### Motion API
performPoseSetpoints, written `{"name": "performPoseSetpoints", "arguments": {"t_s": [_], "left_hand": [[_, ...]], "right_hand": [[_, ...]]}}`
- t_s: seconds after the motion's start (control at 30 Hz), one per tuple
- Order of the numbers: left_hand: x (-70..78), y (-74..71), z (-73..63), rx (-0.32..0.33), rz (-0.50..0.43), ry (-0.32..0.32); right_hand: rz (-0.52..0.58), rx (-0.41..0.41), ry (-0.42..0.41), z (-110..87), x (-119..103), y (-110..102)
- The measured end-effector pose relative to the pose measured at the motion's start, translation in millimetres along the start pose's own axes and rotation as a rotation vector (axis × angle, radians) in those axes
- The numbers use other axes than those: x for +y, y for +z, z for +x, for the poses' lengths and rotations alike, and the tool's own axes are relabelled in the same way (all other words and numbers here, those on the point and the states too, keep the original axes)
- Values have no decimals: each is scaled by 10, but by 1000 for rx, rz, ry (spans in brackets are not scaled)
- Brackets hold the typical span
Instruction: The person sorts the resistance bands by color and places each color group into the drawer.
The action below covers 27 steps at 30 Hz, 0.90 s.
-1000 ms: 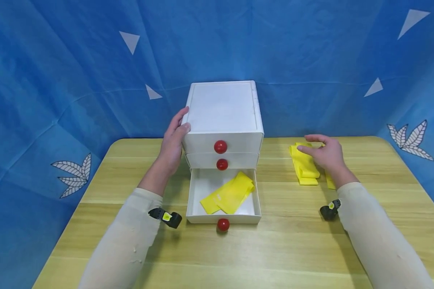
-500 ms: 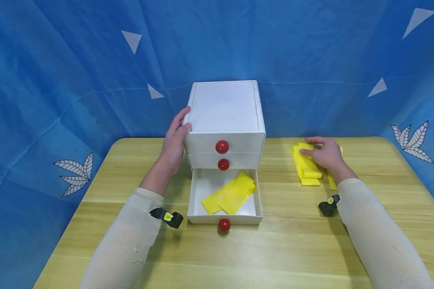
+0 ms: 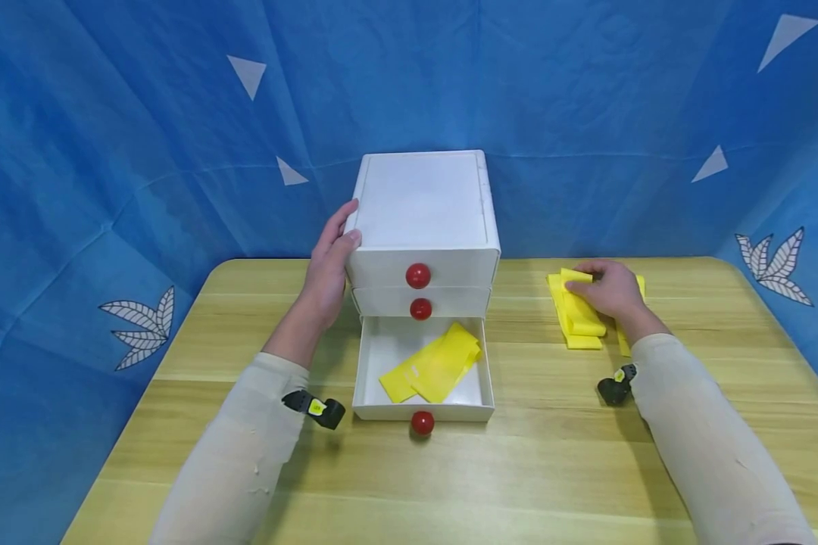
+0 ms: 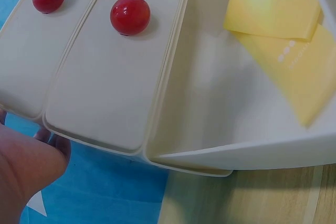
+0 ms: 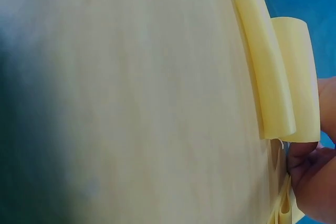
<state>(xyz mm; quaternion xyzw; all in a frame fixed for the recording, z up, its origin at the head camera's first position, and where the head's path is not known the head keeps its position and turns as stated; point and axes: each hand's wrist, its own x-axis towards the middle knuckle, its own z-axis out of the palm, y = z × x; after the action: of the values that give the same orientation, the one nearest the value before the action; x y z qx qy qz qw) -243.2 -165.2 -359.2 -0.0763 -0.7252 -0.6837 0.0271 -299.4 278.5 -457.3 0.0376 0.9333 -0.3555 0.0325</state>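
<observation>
A white drawer cabinet with red knobs stands at the back of the table. Against its upper left side rests my left hand, fingertips and thumb at the top edge. The bottom drawer is pulled out and has a folded yellow resistance band in it, with white print visible in the left wrist view. To the right, my right hand pinches another folded yellow band between thumb and fingers. Under and beyond that hand lies a further yellow band, partly hidden.
The two upper drawers, with red knobs, are closed. A blue patterned curtain hangs behind the wooden table and along both sides. Small black wrist cameras stick out from both sleeves.
My right hand has lowered a little onto the yellow band, and its thumb and fingers have closed on the band's upper end. The left hand stays on the cabinet.
</observation>
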Motion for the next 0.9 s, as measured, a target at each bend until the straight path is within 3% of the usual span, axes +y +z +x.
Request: {"name": "performPoseSetpoints", "arguments": {"t_s": [0.4, 0.9], "left_hand": [[6, 2, 2, 5, 7, -10], [9, -2, -2, 0, 13, -9]], "right_hand": [[28, 50, 17, -15, 18, 7], [114, 85, 35, -211, -90, -150]]}}
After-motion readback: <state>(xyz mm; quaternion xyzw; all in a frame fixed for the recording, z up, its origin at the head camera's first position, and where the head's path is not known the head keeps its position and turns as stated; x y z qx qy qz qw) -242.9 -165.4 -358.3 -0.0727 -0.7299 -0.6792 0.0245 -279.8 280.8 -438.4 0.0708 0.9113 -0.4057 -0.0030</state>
